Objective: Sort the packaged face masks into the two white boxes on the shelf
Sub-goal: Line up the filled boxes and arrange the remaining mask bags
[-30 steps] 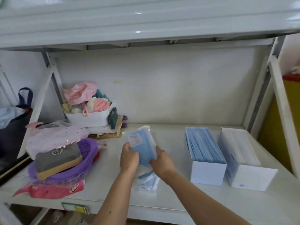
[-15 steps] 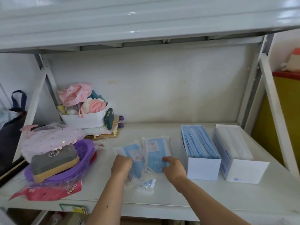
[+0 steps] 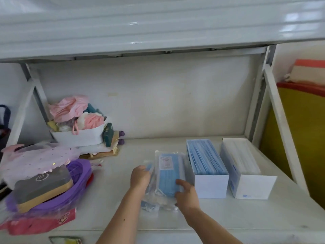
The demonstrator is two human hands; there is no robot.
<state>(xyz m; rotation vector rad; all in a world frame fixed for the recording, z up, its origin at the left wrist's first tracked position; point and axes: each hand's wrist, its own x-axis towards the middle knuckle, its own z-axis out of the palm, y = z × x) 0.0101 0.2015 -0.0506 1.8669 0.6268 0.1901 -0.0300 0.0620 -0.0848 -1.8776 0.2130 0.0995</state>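
Note:
A pile of clear-wrapped blue face masks lies on the white shelf, just left of two white boxes. My left hand grips the pile's left edge and my right hand holds its lower right corner. More wrapped masks lie underneath, partly hidden by my hands. The nearer white box is packed with blue masks. The white box to its right is filled with white masks.
A purple basket with a grey sponge block and pink netting sits at the left. Behind it stands a white tub of pink cloths beside a green packet. A red wrapper lies at the front left edge. An upper shelf overhangs.
The mask packets, spread side by side half a second ago, are now gathered into one stack closer to the blue-mask box. Both hands moved right with them.

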